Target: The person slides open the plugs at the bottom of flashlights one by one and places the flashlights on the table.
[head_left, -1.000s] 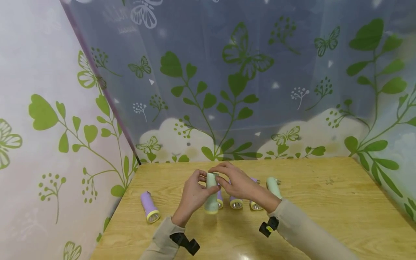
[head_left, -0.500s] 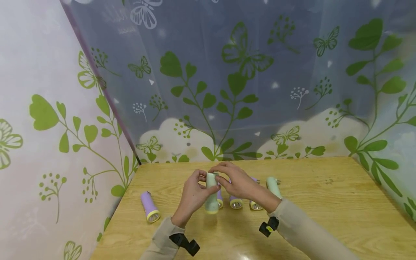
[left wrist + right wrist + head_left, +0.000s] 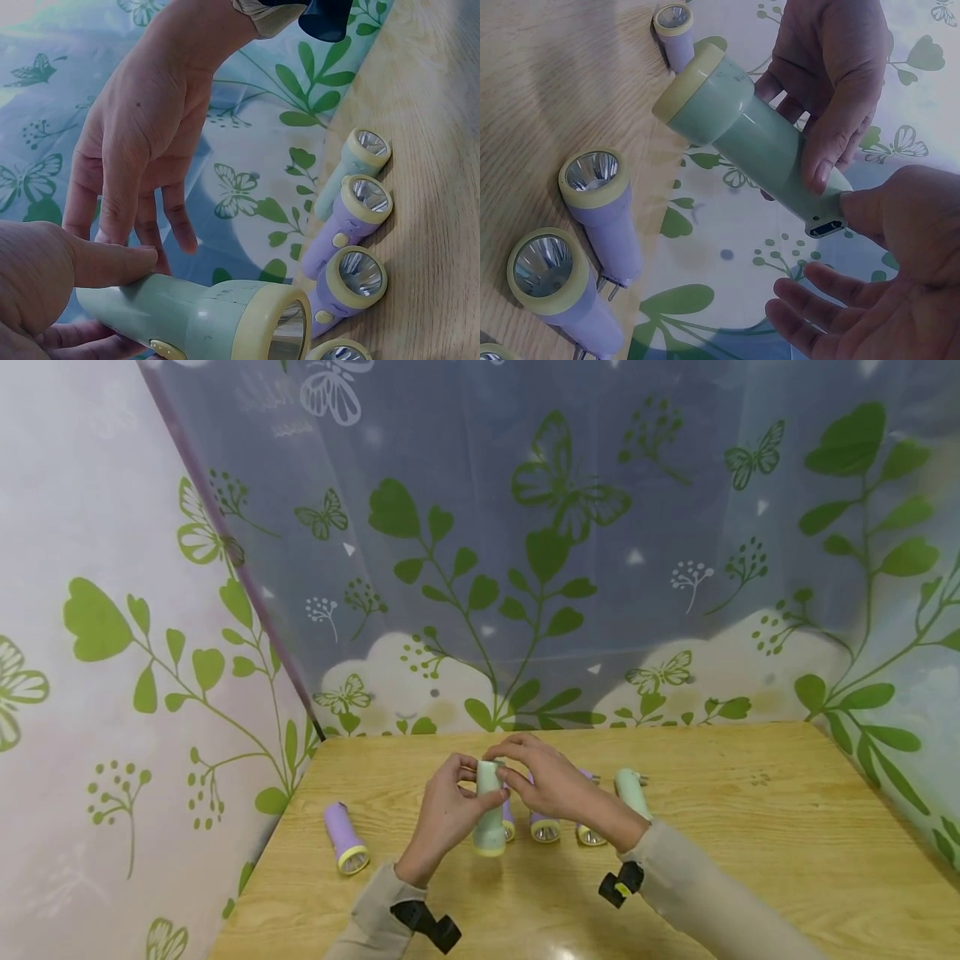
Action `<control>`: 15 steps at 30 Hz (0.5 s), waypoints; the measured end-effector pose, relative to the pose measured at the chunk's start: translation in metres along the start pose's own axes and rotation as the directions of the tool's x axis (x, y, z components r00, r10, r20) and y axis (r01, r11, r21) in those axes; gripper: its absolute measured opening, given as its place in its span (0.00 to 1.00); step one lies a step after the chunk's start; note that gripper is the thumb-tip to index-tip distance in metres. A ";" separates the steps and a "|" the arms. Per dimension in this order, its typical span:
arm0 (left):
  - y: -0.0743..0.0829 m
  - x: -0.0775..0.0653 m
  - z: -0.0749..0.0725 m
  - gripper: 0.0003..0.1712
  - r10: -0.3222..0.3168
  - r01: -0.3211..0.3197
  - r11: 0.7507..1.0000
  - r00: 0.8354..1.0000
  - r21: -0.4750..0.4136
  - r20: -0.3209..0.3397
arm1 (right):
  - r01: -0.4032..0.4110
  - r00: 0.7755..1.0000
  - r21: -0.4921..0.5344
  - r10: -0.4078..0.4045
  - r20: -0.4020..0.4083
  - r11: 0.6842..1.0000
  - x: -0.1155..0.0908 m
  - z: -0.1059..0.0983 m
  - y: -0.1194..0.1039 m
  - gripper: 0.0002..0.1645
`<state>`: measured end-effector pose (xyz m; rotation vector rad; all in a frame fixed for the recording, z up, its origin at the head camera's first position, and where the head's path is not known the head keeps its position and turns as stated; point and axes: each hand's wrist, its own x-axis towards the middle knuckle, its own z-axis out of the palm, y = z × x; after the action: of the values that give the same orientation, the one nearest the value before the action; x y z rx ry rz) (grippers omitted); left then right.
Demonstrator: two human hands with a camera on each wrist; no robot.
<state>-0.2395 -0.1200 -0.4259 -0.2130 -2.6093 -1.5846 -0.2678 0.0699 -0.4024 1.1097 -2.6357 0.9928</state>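
- As the mint-green flashlight [image 3: 490, 820] hangs above the bench [image 3: 750, 835] between your two hands, its long axis runs nearly upright in the head view, with the yellow lens rim [image 3: 490, 852] down and the tail up.
- At that tail, the right wrist view shows you a dark slot [image 3: 826, 228], just beside your right thumb [image 3: 864, 214].
- Your left hand [image 3: 448, 807] is the carrying one: it pinches the barrel from the left, thumb across the near face, fingers behind.
- Your right hand [image 3: 551, 779] comes in from the upper right, its thumb touching the tail, its other fingers loosely spread and fairly straight rather than wrapped round it.
- Behind, partly hidden by your hands, lie three purple flashlights [image 3: 544, 828]; a second mint-green flashlight [image 3: 632, 791] lies beyond your right wrist.
- Well apart to your left lies a lone purple flashlight [image 3: 344, 837].
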 end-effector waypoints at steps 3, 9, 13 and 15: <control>0.000 0.000 0.000 0.29 0.001 -0.001 1.000 1.000 -0.001 -0.004 | -0.002 1.000 -0.009 0.002 -0.007 1.000 0.000 0.000 0.000 0.18; 0.001 -0.001 0.000 0.29 -0.010 0.010 1.000 1.000 -0.012 -0.002 | -0.024 1.000 0.008 0.024 -0.002 1.000 -0.001 0.000 0.000 0.17; 0.002 -0.002 -0.001 0.29 -0.018 0.018 1.000 1.000 -0.021 -0.002 | -0.044 0.999 0.012 0.044 0.001 0.999 -0.001 -0.001 -0.001 0.18; 0.002 -0.002 -0.001 0.29 -0.014 0.014 1.000 1.000 -0.024 0.000 | -0.048 0.999 0.011 0.048 0.001 0.999 0.000 -0.001 -0.001 0.18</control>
<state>-0.2369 -0.1199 -0.4240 -0.1959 -2.5982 -1.6213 -0.2672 0.0704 -0.4015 1.0544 -2.6725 1.0171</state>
